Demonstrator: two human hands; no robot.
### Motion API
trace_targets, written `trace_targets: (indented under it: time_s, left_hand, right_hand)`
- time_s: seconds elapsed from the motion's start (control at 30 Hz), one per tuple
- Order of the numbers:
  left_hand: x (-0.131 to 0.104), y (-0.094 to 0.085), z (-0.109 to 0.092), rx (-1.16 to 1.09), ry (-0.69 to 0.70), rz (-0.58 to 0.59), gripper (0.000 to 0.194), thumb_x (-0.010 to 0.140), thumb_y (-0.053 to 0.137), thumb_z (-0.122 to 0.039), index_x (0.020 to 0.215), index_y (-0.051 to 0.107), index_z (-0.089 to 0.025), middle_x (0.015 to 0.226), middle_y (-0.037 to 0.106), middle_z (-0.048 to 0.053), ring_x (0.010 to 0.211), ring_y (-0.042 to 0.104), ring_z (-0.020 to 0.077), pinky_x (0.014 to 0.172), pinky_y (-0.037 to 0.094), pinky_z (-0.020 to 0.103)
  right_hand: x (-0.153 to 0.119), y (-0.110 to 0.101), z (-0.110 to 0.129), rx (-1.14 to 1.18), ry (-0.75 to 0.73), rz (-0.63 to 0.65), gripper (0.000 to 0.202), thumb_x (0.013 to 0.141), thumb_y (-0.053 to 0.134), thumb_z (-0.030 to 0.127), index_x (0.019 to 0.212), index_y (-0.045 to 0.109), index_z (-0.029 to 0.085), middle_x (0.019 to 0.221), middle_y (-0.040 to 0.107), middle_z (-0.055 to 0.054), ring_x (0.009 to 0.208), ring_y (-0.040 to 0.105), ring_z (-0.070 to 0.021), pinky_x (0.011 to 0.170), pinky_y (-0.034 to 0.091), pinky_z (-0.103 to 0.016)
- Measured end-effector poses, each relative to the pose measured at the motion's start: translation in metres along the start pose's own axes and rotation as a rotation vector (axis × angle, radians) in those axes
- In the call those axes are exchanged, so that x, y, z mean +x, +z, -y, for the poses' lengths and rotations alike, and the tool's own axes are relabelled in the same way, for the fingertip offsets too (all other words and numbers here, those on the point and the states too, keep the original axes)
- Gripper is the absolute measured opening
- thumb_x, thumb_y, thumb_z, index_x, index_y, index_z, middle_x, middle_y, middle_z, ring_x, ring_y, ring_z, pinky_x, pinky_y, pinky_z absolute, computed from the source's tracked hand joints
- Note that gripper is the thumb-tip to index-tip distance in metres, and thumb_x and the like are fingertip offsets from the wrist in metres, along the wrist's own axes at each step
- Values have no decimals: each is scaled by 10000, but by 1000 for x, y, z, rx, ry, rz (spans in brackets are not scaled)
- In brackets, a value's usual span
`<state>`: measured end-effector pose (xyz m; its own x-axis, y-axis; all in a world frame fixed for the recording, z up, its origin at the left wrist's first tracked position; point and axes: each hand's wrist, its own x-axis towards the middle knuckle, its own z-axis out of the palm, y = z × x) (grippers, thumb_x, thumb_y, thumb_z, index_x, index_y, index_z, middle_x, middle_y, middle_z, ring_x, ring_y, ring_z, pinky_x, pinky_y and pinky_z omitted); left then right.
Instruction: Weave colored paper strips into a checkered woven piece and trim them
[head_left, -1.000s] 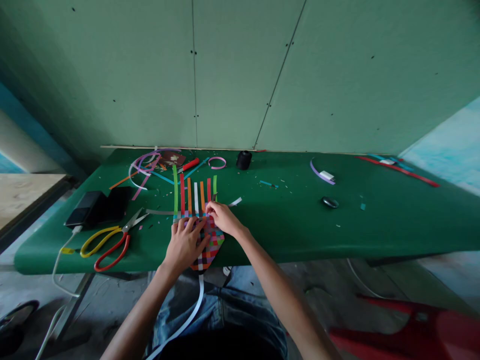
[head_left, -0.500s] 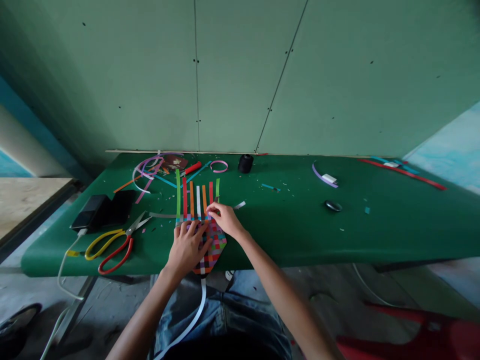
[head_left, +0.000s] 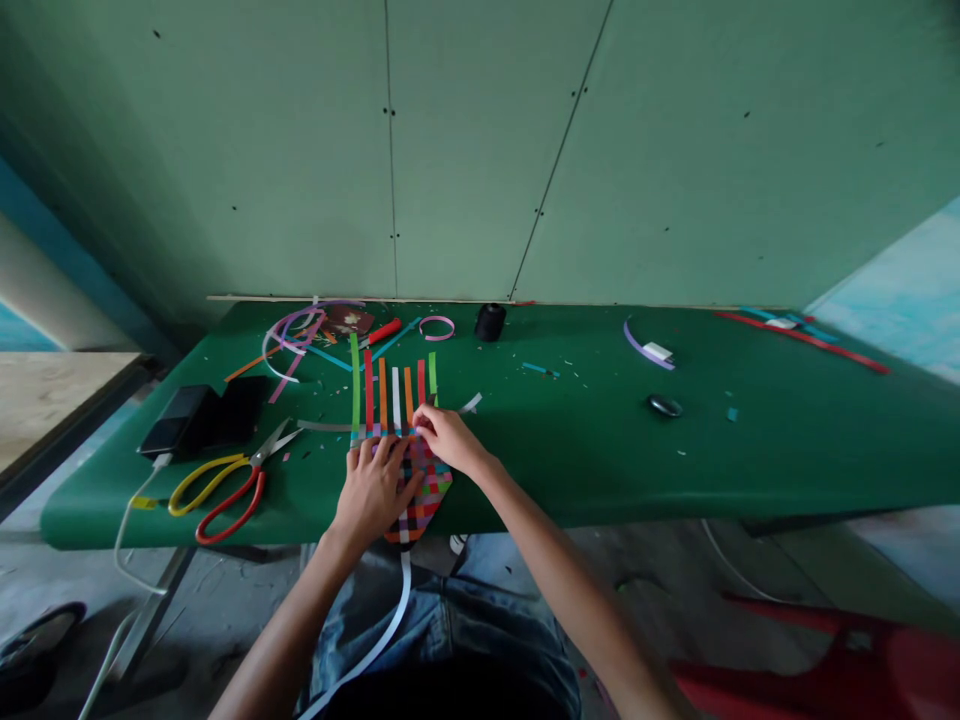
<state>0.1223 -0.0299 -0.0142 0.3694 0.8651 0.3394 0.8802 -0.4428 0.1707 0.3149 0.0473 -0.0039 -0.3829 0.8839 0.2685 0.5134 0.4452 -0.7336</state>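
While the long green-covered table stretches beneath both hands, a multicoloured checkered piece of flat woven strips lies under them, its loose ends pointing away. Metal scissors with yellow and red handles rest left of the left hand, which presses the weave, fingers spread, gripping nothing. The right hand bunches its fingertips at the weave's far part; whether they grip a strip cannot be told. The step seems to be adjusting a strip, calling next for fine fingertip control against a firm left palm.

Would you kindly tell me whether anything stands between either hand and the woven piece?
Nothing visible does: the left hand lies spread on the woven piece, and the right hand is at its far right part. The scissors lie off to the left.
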Motion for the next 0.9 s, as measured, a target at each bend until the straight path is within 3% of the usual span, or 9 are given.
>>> trace_targets:
  time_s: [0.17, 0.43, 0.7, 0.9]
  left_hand:
    - [1, -1, -1, 12, -5, 1, 514, 1027, 558, -491, 1489, 559, -264, 1393, 639, 116, 1289, 527, 361, 1044, 440, 539]
    - [1, 0, 0, 18, 2, 19, 516, 1024, 558, -486, 1484, 563, -253, 1393, 633, 128, 1290, 519, 362, 1044, 442, 541]
    - [7, -3, 5, 31, 47, 60, 546, 1025, 555, -533, 1485, 561, -238, 1413, 614, 125, 1254, 536, 357, 1034, 449, 533]
    - [10, 0, 5, 32, 41, 42, 479, 1047, 528, -490, 1466, 572, -261, 1397, 612, 119, 1254, 543, 353, 1020, 452, 537]
  right_hand:
    - [-23, -1, 2, -117, 2, -77, 134, 935, 727, 135, 1040, 731, 219, 1062, 690, -73, 923, 680, -205, 891, 527, -332]
    - [-23, -4, -3, -80, -56, 12, 125, 938, 750, 146, 1023, 796, 226, 1014, 710, -58, 892, 692, -194, 863, 543, -321]
    - [-29, -1, -3, -782, -390, 128, 200, 1055, 519, 88, 1000, 707, 126, 1019, 694, -125, 979, 675, -240, 822, 566, -338]
    - [-32, -2, 1, -897, -489, 129, 202, 1062, 492, 97, 997, 682, 122, 984, 691, -117, 917, 668, -238, 708, 544, -334]
